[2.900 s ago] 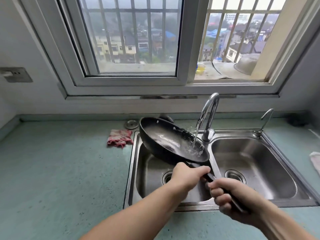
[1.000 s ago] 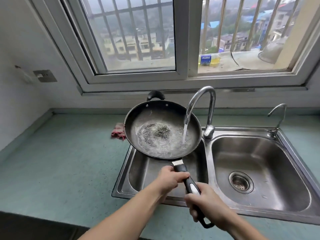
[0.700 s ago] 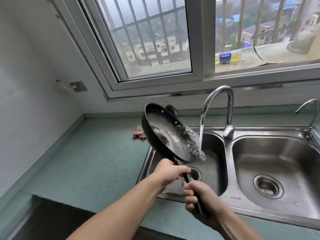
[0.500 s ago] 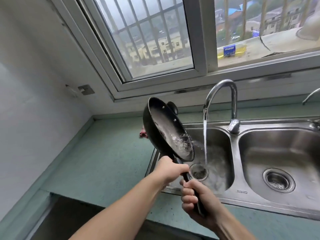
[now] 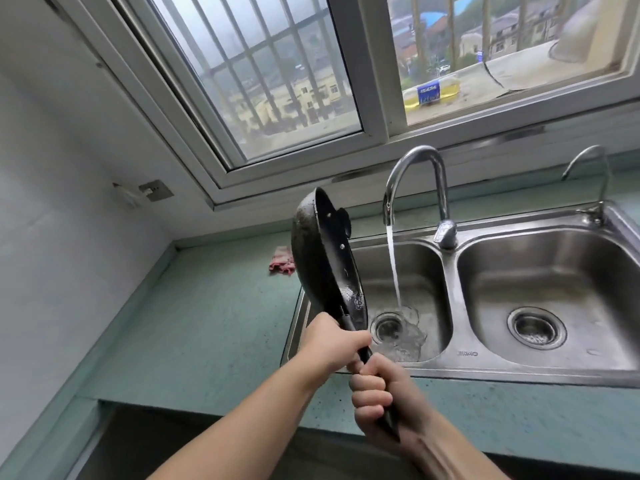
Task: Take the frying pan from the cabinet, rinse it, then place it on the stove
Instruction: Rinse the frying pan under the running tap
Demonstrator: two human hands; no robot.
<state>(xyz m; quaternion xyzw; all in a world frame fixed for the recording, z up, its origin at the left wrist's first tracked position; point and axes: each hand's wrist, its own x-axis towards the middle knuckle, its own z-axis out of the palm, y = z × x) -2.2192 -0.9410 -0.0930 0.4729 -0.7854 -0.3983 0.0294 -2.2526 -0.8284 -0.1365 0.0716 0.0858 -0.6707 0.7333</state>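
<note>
- Black frying pan (image 5: 325,265) stands tilted steeply on its edge over the left rim of the steel sink (image 5: 446,370), its inside facing right toward the water stream (image 5: 393,265) and just clear of it.
- Left hand (image 5: 329,344) wraps the handle (image 5: 364,355) right below the pan's body, with the forearm reaching up from the lower left.
- Right hand (image 5: 377,400) grips the handle lower down, fingers curled tight round it and knuckles facing left.
- Both forearms are cut off by the bottom edge.
- The two hands hide most of the handle, and its end cannot be made out.
- The pan covers part of a pink cloth (image 5: 281,261) on the green table (image 5: 207,323).
- Water from the tap (image 5: 415,161) falls into the left basin.
</note>
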